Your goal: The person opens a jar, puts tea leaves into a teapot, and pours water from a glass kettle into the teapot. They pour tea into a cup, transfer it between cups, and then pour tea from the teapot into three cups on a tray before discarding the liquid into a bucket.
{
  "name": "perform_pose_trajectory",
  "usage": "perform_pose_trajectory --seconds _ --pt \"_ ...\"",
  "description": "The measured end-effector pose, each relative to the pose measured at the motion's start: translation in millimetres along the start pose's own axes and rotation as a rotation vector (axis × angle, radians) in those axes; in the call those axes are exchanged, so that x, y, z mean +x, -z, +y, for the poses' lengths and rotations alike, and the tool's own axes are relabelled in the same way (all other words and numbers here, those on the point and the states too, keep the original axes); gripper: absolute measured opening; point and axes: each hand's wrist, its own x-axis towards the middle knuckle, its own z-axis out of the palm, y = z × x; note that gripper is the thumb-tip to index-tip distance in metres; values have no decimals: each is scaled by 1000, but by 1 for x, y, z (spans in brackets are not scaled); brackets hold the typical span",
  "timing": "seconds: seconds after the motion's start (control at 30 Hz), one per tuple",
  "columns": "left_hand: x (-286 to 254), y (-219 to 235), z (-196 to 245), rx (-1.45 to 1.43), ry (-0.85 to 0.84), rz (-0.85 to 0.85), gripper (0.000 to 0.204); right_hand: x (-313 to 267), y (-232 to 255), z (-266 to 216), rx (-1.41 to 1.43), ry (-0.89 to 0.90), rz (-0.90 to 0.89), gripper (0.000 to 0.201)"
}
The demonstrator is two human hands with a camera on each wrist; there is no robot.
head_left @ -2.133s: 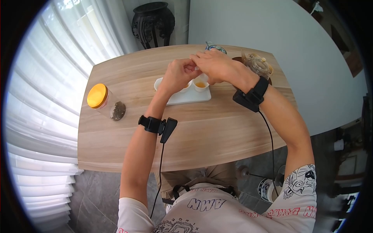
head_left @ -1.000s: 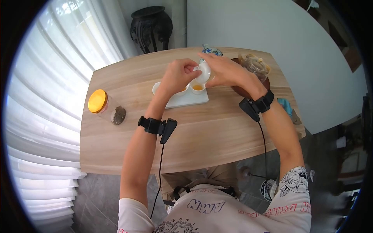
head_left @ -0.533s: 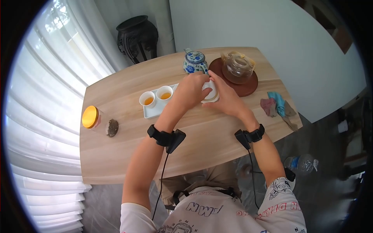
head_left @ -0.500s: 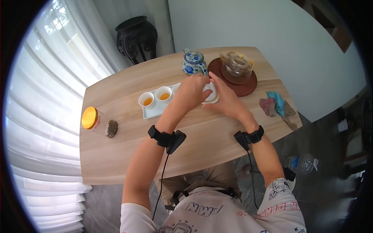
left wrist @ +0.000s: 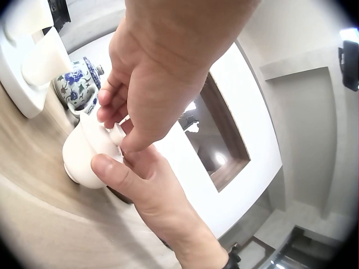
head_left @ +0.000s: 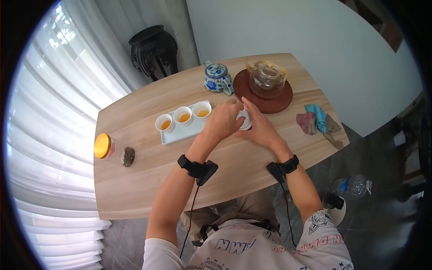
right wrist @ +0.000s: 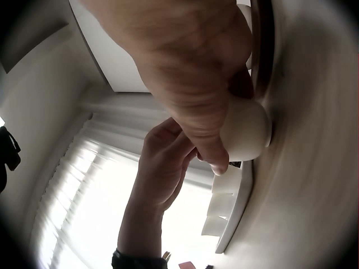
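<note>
Just right of the cup tray, a white lidded gaiwan (left wrist: 84, 157) stands on the wooden table, largely covered by both hands in the head view. My left hand (head_left: 223, 118) reaches over it from above, thumb and fingers pinching the lid knob (left wrist: 116, 134). Around the bowl, my right hand (head_left: 262, 129) holds the side with its thumb near the rim, as the right wrist view shows. On the white tray (head_left: 186, 132) are three white cups: the left cup (head_left: 164, 123), the middle cup (head_left: 182, 116) and the right cup (head_left: 201, 109), each with amber liquid.
Behind the hands are a blue-and-white teapot (head_left: 218, 78) and a glass teapot (head_left: 266, 81) on a round brown board (head_left: 281, 105). Crumpled cloths (head_left: 320, 118) lie at the right edge. A yellow-lidded clear jar (head_left: 102, 145) with dark contents stands at the left.
Both hands have moved from over the cups on the tray to the right, bringing the gaiwan from its tilt above the right cup down to the table. The view has turned right.
</note>
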Motion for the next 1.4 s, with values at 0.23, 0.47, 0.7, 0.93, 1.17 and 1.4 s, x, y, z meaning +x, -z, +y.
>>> perform_pose_trajectory --seconds 0.23,0.47,0.7,0.93,1.17,1.4 --pt "-14 11 3 -37 13 136 24 -2 2 -1 -20 -6 -27 108" --pt "-82 65 -3 -113 193 306 16 3 0 -3 -49 -22 -38 110" --pt "-132 75 -18 -244 311 190 13 1 6 -14 -138 28 -13 108" --pt "-143 64 -24 -406 370 149 15 -1 21 -41 -200 -21 1 99" --pt "-151 58 -46 -458 379 262 15 14 41 -54 -167 -20 -47 79" --pt "-148 59 -40 -326 326 228 14 55 23 -91 113 140 233 31"
